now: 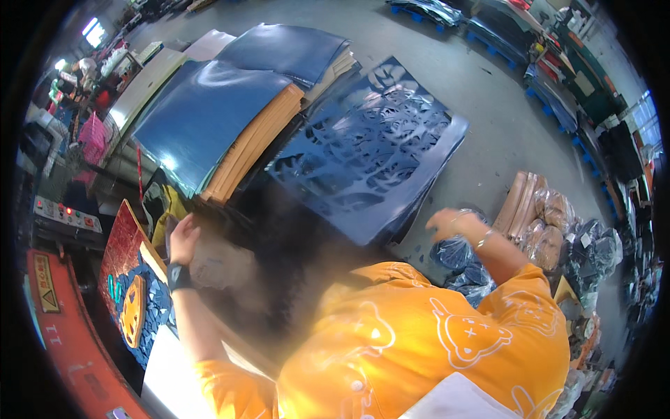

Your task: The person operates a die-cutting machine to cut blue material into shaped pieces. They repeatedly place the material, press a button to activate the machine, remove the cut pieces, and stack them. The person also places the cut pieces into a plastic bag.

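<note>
My left hand (pixel 184 239), with a dark band at the wrist, is raised beside a yellow and dark cloth or bag (pixel 167 206). Its fingers look loosely apart, and I see nothing held in it. Out to the right, my right hand (pixel 447 225) is bent at the wrist with loose fingers and nothing visible in them. It is nearest a dark blue sheet (pixel 391 202) full of cut-out holes, and it is apart from that sheet. Below my left hand, a tan-edged cutting die (pixel 132 311) lies on dark blue scraps (pixel 157 290).
Stacked glossy blue sheets (pixel 202 105) and a thick tan stack (pixel 255 143) stand ahead. A red machine (pixel 77 335) with a control panel (pixel 68 215) is at left. Plastic-wrapped bundles (pixel 558 209) lie on the floor at right. Pallets of sheets line the far right.
</note>
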A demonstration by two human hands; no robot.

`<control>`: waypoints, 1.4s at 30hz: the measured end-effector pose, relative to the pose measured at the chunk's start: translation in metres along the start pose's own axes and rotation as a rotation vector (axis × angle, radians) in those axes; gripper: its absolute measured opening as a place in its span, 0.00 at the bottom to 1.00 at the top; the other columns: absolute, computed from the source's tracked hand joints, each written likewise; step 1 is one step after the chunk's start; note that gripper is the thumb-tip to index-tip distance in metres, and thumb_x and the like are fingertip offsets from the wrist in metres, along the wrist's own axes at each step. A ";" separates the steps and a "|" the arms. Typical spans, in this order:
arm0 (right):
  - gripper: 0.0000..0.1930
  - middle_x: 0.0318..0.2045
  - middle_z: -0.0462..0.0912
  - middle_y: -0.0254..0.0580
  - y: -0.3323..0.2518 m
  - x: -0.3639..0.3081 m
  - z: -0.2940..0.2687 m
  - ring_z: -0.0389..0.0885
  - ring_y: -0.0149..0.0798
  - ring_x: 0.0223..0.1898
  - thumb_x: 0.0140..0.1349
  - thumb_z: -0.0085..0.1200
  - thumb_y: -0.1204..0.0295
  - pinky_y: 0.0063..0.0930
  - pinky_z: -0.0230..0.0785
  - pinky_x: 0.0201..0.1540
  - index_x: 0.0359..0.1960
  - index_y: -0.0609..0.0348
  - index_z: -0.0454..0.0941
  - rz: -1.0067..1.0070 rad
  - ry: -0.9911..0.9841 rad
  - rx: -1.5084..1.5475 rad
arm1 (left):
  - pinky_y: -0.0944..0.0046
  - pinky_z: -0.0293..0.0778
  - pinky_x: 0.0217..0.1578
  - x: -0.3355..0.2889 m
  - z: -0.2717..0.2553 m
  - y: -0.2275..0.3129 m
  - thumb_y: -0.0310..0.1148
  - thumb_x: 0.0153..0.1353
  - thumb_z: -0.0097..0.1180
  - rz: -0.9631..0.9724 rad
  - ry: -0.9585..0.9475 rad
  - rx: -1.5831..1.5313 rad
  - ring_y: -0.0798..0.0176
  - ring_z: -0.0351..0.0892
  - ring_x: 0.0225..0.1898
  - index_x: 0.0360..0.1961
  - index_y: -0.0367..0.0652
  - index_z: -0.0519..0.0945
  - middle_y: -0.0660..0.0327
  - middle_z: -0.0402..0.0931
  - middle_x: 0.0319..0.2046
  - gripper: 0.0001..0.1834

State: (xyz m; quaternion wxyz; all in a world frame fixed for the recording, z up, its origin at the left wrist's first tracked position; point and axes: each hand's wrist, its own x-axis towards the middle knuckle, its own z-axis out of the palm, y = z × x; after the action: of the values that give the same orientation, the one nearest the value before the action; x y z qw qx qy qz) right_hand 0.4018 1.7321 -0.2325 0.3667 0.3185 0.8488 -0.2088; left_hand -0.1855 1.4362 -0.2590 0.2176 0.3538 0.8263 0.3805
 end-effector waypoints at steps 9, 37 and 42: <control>0.17 0.46 0.80 0.49 -0.225 0.091 -0.066 0.77 0.51 0.49 0.57 0.53 0.66 0.42 0.70 0.52 0.48 0.56 0.78 -1.122 0.237 -0.073 | 0.57 0.67 0.58 -0.401 -0.028 0.080 0.24 0.64 0.51 -0.097 0.790 -0.088 0.57 0.72 0.58 0.60 0.38 0.70 0.54 0.72 0.57 0.22; 0.31 0.54 0.75 0.58 -0.462 -0.425 0.439 0.69 0.54 0.60 0.59 0.56 0.56 0.39 0.59 0.63 0.61 0.61 0.68 -2.024 -0.149 -0.839 | 0.64 0.73 0.50 -1.009 0.319 0.258 0.25 0.57 0.53 -0.918 1.846 0.095 0.58 0.80 0.48 0.55 0.38 0.75 0.51 0.80 0.46 0.22; 0.32 0.55 0.74 0.58 -0.438 -0.429 0.450 0.70 0.54 0.58 0.56 0.58 0.61 0.41 0.59 0.63 0.62 0.61 0.66 -2.132 -0.083 -0.672 | 0.56 0.62 0.62 -1.027 0.268 0.189 0.36 0.56 0.54 -0.902 1.279 0.132 0.48 0.65 0.62 0.61 0.41 0.69 0.47 0.66 0.61 0.30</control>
State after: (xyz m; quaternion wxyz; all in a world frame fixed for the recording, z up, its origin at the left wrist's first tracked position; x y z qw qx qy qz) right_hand 0.5451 0.9900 -0.1450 0.0956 -0.6943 0.6884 -0.1870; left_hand 0.7350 0.8806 -0.1831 -0.1884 -0.2913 0.8759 0.3354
